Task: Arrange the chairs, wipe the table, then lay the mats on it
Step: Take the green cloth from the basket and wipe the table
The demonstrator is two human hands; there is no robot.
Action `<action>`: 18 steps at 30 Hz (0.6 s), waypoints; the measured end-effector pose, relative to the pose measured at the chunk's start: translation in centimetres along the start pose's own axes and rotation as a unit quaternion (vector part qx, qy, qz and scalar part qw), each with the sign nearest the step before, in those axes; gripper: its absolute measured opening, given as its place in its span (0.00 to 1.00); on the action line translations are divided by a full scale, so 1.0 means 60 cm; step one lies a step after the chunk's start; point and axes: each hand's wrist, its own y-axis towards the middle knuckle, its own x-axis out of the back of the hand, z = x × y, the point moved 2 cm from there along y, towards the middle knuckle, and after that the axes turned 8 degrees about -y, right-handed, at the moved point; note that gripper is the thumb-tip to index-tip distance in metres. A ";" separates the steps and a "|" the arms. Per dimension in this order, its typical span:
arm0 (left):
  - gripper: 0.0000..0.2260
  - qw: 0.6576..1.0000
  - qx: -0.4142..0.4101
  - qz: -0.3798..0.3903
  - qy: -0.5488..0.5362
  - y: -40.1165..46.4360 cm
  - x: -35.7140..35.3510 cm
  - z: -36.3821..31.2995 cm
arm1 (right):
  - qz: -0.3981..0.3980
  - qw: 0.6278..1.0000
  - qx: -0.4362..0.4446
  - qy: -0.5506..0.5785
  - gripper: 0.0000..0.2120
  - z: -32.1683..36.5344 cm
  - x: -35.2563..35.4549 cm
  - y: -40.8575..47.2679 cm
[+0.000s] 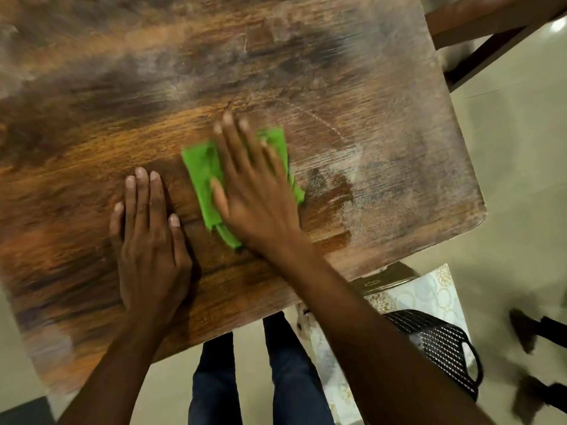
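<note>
Pressing flat, fingers spread, right hand (254, 185) on a folded green cloth (202, 176) near the wooden table's (383, 124) near edge, left hand (150, 240) flat beside it, fingers straight, grain worn.

Pale glossy floor tiles (521, 185) reflect light beside a black mesh basket (441, 348).

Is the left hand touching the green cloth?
Apart. The head view shows the left hand flat on the table, with bare wood between it and the green cloth under the right hand.
</note>
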 end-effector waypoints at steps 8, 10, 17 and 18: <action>0.27 1.000 0.002 -0.001 0.011 -0.002 -0.001 0.002 | -0.006 0.992 -0.121 -0.021 0.35 -0.092 0.011 -0.049; 0.27 1.000 0.004 0.003 0.010 -0.002 -0.001 0.001 | 0.037 0.993 -0.111 -0.019 0.34 -0.096 0.014 -0.142; 0.27 1.000 0.009 0.010 0.010 -0.002 -0.001 -0.002 | 0.039 0.996 -0.073 -0.009 0.31 -0.087 0.013 -0.144; 0.27 1.000 0.010 0.009 0.009 -0.001 -0.001 -0.002 | 0.025 0.998 -0.059 -0.009 0.31 -0.090 0.012 -0.103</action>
